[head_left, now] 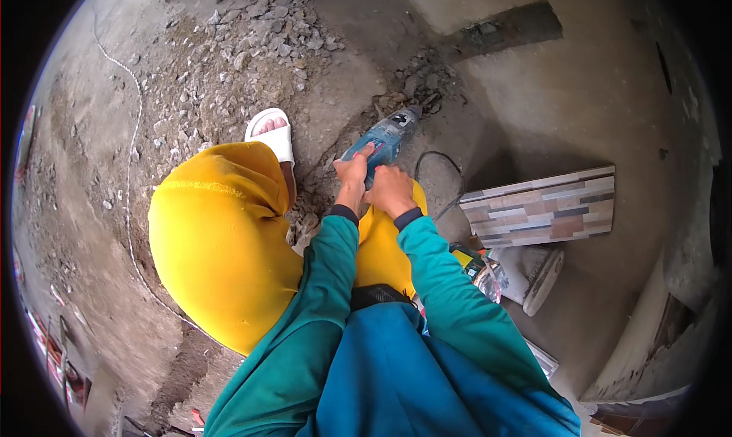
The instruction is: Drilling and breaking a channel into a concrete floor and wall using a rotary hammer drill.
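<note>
A blue rotary hammer drill (392, 135) points away from me and slightly right, its dusty grey nose down among broken concrete (427, 82). The bit cannot be made out. My left hand (353, 176) is closed on the drill's rear left side, with the thumb along the body. Close beside it, my right hand (392, 191) is wrapped round the back end, where the grip is mostly hidden by the fingers. A dark power cord (450, 159) curves off to the right of the tool.
Rubble (282, 33) lies ahead and left. A pale rope or cable (137, 124) crosses the left ground. Right of me are a patterned tile panel (545, 206), a whitish block-like object (526, 273) and a rectangular pit (507, 31). My sandalled foot (273, 132) stands near the drill.
</note>
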The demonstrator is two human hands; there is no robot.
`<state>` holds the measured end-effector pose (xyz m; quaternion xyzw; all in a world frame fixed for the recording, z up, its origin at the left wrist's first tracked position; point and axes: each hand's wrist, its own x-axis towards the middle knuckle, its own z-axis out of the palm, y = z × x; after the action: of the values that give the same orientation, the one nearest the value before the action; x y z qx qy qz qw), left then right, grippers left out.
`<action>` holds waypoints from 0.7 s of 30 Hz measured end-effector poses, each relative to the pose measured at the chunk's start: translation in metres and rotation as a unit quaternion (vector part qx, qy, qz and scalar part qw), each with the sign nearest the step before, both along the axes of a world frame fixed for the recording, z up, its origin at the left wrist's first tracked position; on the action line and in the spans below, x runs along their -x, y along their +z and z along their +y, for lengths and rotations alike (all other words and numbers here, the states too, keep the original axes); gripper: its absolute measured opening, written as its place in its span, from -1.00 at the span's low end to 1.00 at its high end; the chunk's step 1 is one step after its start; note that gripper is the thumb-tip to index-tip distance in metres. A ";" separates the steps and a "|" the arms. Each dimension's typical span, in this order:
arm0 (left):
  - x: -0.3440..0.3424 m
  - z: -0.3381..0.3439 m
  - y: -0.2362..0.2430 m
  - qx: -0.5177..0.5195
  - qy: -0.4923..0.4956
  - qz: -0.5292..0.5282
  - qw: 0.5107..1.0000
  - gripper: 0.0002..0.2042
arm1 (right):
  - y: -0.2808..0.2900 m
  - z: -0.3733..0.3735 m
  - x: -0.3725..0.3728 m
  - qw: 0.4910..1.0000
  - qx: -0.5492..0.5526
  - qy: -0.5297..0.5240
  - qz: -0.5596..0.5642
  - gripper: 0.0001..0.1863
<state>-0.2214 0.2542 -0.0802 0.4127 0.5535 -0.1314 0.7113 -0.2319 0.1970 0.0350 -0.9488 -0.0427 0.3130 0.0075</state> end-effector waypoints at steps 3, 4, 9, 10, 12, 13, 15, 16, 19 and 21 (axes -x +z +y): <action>0.008 -0.006 -0.003 0.011 0.001 -0.009 1.000 0.01 | -0.008 -0.002 0.006 1.000 0.021 0.007 0.012 -0.58; 0.009 -0.008 -0.004 -0.002 -0.009 -0.008 1.000 0.02 | -0.012 -0.003 0.010 1.000 0.022 0.013 -0.008 -0.63; 0.017 -0.005 -0.004 0.001 -0.004 -0.019 1.000 0.03 | -0.022 0.000 0.016 0.999 0.042 0.004 0.005 -0.66; 0.020 -0.006 -0.003 0.013 -0.001 -0.020 1.000 0.04 | -0.025 -0.001 0.019 0.999 0.044 0.003 0.004 -0.66; 0.025 -0.004 -0.009 0.001 -0.021 0.005 1.000 0.05 | -0.029 0.000 0.025 1.000 0.007 -0.017 0.012 -0.66; 0.029 -0.003 -0.019 0.004 -0.025 0.014 1.000 0.04 | -0.031 0.004 0.028 1.000 0.009 -0.013 0.011 -0.65; 0.035 -0.006 -0.027 -0.006 -0.036 0.037 0.999 0.02 | -0.030 0.003 0.030 1.000 0.009 -0.006 0.019 -0.62; 0.035 -0.007 -0.025 -0.003 -0.039 0.041 0.998 0.02 | -0.029 0.000 0.031 1.000 0.011 -0.002 0.026 -0.60; 0.031 -0.009 -0.025 -0.010 -0.004 0.024 1.000 -0.03 | -0.046 -0.004 0.035 0.999 0.038 -0.002 -0.027 -0.50; 0.035 -0.010 -0.023 0.004 -0.021 -0.003 1.000 -0.09 | -0.046 -0.007 0.042 0.999 0.038 -0.004 -0.035 -0.46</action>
<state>-0.2562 0.2438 -0.1033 0.4217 0.5424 -0.1470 0.7116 -0.2742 0.1898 -0.0110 -0.9589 -0.0271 0.2808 -0.0292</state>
